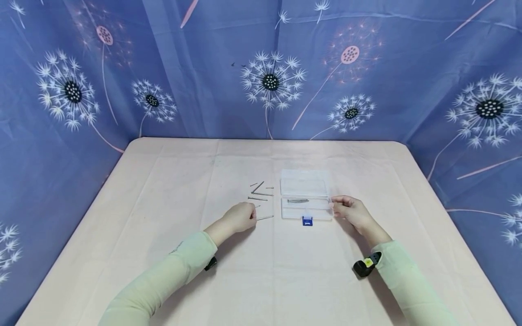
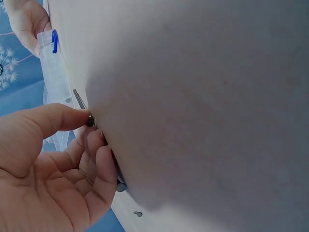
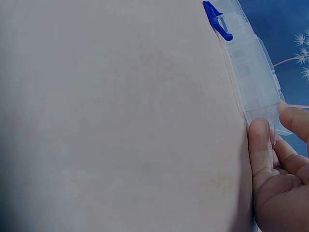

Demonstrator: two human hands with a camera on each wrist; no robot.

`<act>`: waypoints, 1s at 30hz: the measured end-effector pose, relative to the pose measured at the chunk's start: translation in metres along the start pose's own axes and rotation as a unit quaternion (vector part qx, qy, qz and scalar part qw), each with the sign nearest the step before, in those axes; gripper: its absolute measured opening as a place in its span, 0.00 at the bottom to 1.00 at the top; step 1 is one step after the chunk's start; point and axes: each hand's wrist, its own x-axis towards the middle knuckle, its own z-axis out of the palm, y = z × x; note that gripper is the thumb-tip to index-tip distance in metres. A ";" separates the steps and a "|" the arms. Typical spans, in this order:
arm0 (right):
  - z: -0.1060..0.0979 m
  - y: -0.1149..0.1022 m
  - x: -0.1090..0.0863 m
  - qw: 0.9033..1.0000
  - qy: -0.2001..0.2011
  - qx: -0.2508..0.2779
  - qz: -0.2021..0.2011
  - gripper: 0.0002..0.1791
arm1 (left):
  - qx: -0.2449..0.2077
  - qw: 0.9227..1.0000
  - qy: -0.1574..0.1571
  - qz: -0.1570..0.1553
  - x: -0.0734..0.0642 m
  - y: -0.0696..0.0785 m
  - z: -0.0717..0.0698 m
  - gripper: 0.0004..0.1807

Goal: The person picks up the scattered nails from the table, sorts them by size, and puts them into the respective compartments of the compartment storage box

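Lying on the pink table (image 1: 163, 203), loose nails (image 1: 259, 194) sit left of the open clear box (image 1: 306, 195); the left hand (image 1: 240, 217) pinches one nail (image 2: 90, 121); the right hand (image 3: 275, 169) grips the box's right end.

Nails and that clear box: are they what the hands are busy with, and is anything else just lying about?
In use:
- left hand pinching a nail
- right hand holding the open clear box
- loose nails
- nails in the box

Just there:
- tablecloth
- dandelion backdrop
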 end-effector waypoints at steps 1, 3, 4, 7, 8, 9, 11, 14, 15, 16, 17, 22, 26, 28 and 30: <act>0.000 0.000 0.000 1.000 -0.001 -0.002 0.001 0.25 | 0.006 1.000 -0.003 0.001 0.000 0.000 0.000 0.07; 0.000 0.000 0.000 1.000 -0.001 -0.005 0.003 0.25 | 0.017 1.000 -0.007 0.003 0.000 0.001 0.000 0.07; 0.000 0.000 0.000 1.000 -0.002 -0.006 0.003 0.25 | 0.021 1.000 -0.008 0.004 0.000 0.001 0.000 0.07; 0.001 0.000 0.000 1.000 -0.001 -0.007 0.003 0.25 | 0.019 1.000 -0.014 0.001 0.000 0.002 -0.001 0.06; 0.001 -0.001 0.000 1.000 -0.001 -0.007 0.002 0.25 | 0.016 1.000 -0.016 0.000 0.000 0.002 -0.002 0.06; 0.001 0.000 0.000 1.000 0.000 -0.008 0.002 0.25 | 0.009 1.000 -0.016 0.000 0.000 0.001 -0.004 0.06; 0.000 0.000 0.000 1.000 0.000 -0.007 0.001 0.24 | -0.013 1.000 -0.019 -0.004 0.000 0.000 -0.007 0.06; -0.001 0.002 0.001 1.000 0.000 -0.006 -0.001 0.24 | -0.042 0.999 -0.013 -0.003 0.001 -0.002 -0.012 0.07; -0.001 0.002 0.001 1.000 0.000 -0.004 -0.001 0.25 | -0.049 0.999 -0.010 -0.002 0.001 -0.003 -0.013 0.06; -0.001 0.002 0.001 1.000 0.000 -0.003 -0.002 0.25 | -0.055 0.998 -0.006 -0.001 0.001 -0.004 -0.014 0.06; -0.001 0.002 0.001 1.000 0.000 -0.003 -0.003 0.25 | -0.056 0.998 -0.002 0.000 0.001 -0.004 -0.015 0.05; -0.001 0.001 0.001 1.000 -0.002 -0.008 -0.005 0.25 | -0.053 0.998 0.017 0.014 0.001 -0.008 -0.015 0.04; -0.002 0.002 0.001 1.000 -0.002 -0.013 -0.004 0.25 | -0.064 0.998 0.022 0.019 0.001 -0.010 -0.014 0.04; -0.001 0.002 0.001 1.000 0.002 -0.015 -0.001 0.24 | -0.073 0.997 0.028 0.018 0.002 -0.011 -0.014 0.03; -0.001 0.002 0.001 1.000 0.004 -0.015 0.001 0.24 | -0.087 0.995 0.039 0.018 0.002 -0.012 -0.014 0.03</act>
